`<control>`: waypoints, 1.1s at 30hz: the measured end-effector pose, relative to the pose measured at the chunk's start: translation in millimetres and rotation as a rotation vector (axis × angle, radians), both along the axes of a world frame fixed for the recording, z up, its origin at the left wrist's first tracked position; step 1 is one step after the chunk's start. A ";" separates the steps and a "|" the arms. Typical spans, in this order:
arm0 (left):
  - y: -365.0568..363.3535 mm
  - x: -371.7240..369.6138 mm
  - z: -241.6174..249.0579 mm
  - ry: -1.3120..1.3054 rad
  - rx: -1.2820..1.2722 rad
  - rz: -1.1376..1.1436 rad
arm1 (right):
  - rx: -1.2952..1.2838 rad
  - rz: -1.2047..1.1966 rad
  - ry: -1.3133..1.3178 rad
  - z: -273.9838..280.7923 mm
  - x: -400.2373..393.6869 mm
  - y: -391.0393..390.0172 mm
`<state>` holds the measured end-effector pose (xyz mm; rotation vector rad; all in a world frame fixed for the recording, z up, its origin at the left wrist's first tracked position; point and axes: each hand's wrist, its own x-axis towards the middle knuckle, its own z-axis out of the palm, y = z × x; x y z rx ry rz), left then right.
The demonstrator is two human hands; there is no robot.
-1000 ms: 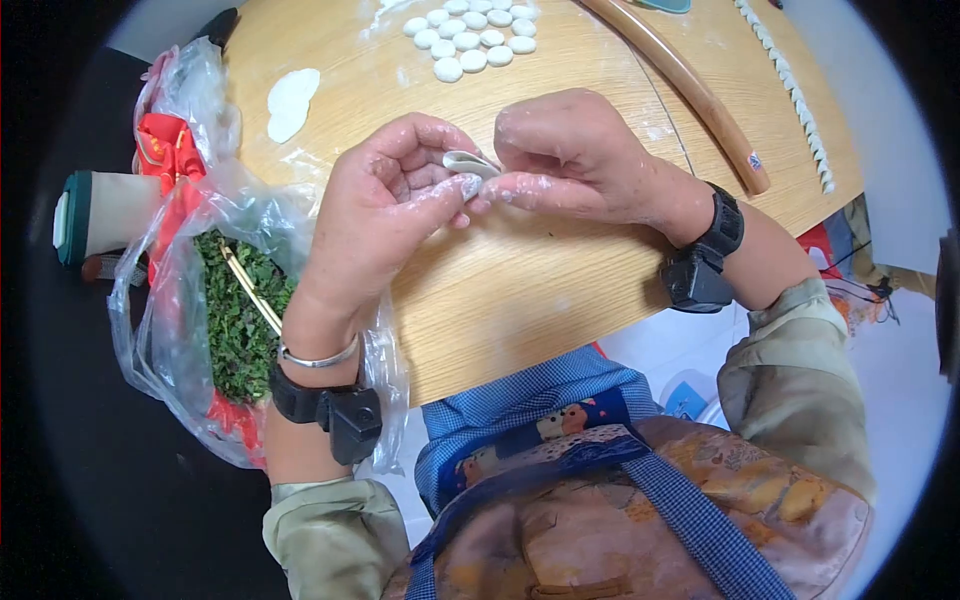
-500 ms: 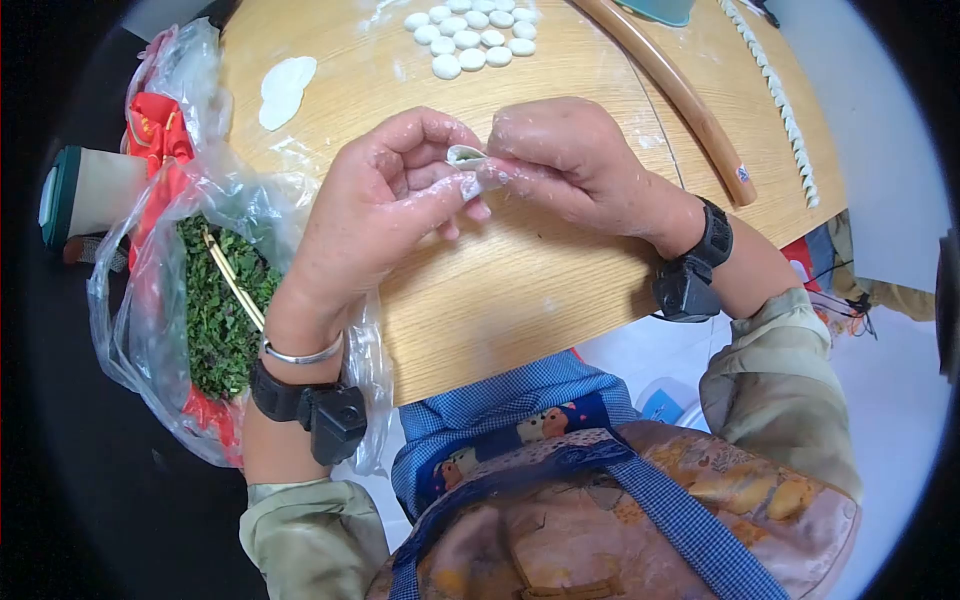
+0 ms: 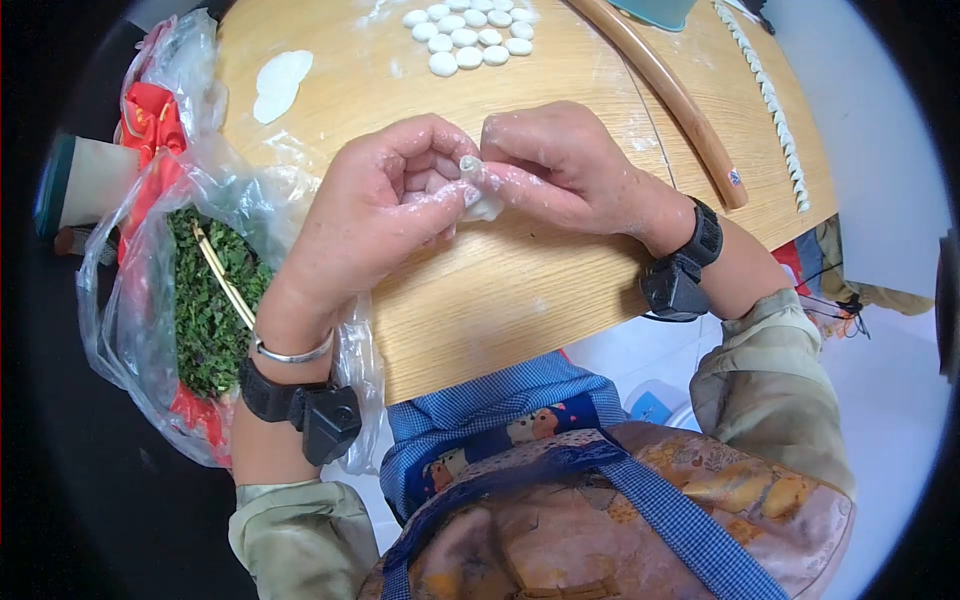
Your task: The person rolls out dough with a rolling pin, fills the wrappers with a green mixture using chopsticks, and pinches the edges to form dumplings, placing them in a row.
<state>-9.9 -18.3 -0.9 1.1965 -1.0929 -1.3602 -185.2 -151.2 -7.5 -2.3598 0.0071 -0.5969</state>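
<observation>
Dumpling: small folded dough piece (image 3: 480,190), pinched between both hands above the wooden table (image 3: 520,290), near its front edge.
Left hand: (image 3: 385,205) curled narrow, thumb and forefinger closed on the dumpling's left side; floured.
Right hand: (image 3: 555,165) closed narrow on the dumpling's right and top edge; fingertips meet the left hand's.
Key relation: dumpling sits between the two sets of fingertips, at 3 o'clock from the left palm and 9 o'clock from the right; neither hand is nearer. Its long axis cannot be told; most of it is hidden by fingers.
Dough discs: cluster (image 3: 467,40) at 12 o'clock from the hands, well apart.
Flat wrapper: (image 3: 277,82) at 10 o'clock, lying alone on the table.
Rolling stick: (image 3: 675,100) at 2 o'clock, running diagonally.
Filling bag: clear plastic bag (image 3: 150,290) of chopped greens (image 3: 205,310) at 8 o'clock, chopsticks (image 3: 225,280) stuck in.
Obstruction: nothing lies between hands and table.
</observation>
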 end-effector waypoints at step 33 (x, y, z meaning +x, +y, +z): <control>2.6 -3.6 0.8 -0.133 -0.020 -0.029 | 0.252 0.014 0.059 7.3 -1.8 3.4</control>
